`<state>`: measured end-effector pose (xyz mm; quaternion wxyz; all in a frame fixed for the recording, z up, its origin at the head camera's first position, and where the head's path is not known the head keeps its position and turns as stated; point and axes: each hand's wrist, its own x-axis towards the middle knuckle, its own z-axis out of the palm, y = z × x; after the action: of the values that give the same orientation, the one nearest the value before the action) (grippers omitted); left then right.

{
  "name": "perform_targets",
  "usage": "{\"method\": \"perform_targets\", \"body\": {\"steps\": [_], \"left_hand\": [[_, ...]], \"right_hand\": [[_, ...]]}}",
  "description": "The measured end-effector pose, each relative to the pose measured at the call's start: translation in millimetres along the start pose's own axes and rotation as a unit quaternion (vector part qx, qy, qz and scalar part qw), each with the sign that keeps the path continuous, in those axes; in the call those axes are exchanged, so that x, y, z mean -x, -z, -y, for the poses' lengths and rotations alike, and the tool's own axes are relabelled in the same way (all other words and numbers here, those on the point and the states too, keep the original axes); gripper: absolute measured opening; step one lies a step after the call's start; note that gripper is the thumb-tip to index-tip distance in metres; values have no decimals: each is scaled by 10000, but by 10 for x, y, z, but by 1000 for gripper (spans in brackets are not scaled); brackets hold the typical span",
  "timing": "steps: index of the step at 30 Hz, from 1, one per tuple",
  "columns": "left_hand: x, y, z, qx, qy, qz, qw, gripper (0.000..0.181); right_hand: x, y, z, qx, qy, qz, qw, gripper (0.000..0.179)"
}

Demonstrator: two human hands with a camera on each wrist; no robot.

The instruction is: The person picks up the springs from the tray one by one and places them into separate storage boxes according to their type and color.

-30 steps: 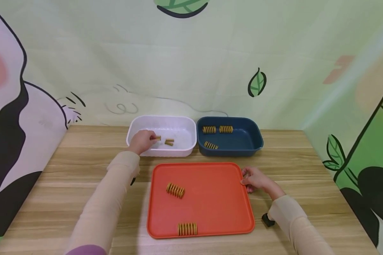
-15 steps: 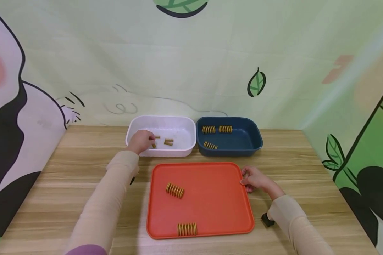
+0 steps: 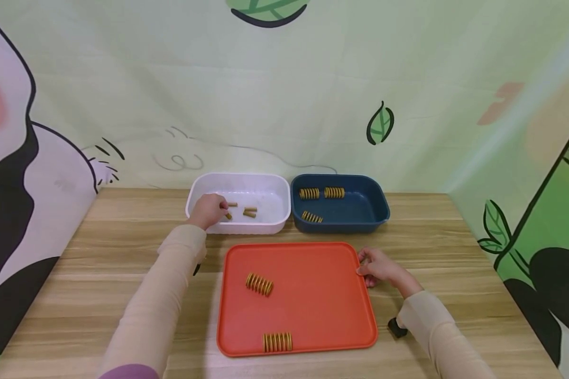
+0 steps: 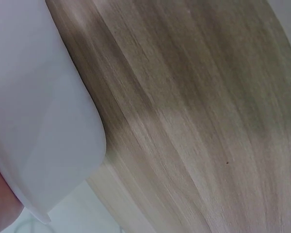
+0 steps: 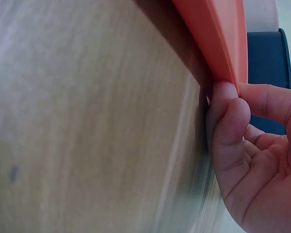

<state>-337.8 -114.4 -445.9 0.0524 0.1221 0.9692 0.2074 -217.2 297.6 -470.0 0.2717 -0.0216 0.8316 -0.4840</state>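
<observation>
My left hand (image 3: 208, 210) reaches over the near left side of the white bin (image 3: 265, 227), fingertips inside it. By the fingertips lie two small brass-coloured rods, one of them a short rod (image 3: 228, 216) partly behind the hand. A pair of similar rods (image 3: 249, 209) lies farther right on the bin floor. Whether the fingers pinch a rod is hidden. In the left wrist view only a fingertip (image 4: 2, 201) shows past the bin wall. My right hand (image 5: 262, 160) pinches the right edge of the red tray (image 3: 313, 295) between thumb and fingers. Two yellow coil springs (image 3: 259, 284) lie on the tray.
A dark blue bin (image 3: 355, 210) stands against the white bin's right side, with three yellow springs (image 3: 334, 192) in it. Behind both bins hangs a printed cloth backdrop (image 3: 284, 105). Wooden tabletop (image 3: 422, 226) surrounds the tray.
One second ago a brass rod showed at the left fingertips; now one lies just ahead of them and another shows below. The right hand and tray have stayed in place.
</observation>
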Motion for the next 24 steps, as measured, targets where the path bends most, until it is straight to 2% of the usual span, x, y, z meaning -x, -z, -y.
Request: {"method": "perform_targets", "body": {"steps": [4, 12, 17, 24], "left_hand": [[-11, -4, 18, 12, 102, 32, 9999, 11], [-21, -10, 60, 47, 32, 61, 10000, 10], [-29, -7, 69, 199, 57, 205, 9996, 7], [-30, 1, 54, 179, 89, 369, 9991, 7]], "right_hand": [[2, 1, 0, -11, -10, 5, 10000, 26], [4, 4, 9, 68, -110, -28, 9999, 26], [3, 4, 13, 102, -135, -23, 9999, 27], [11, 6, 19, 41, -105, -6, 9999, 27]]}}
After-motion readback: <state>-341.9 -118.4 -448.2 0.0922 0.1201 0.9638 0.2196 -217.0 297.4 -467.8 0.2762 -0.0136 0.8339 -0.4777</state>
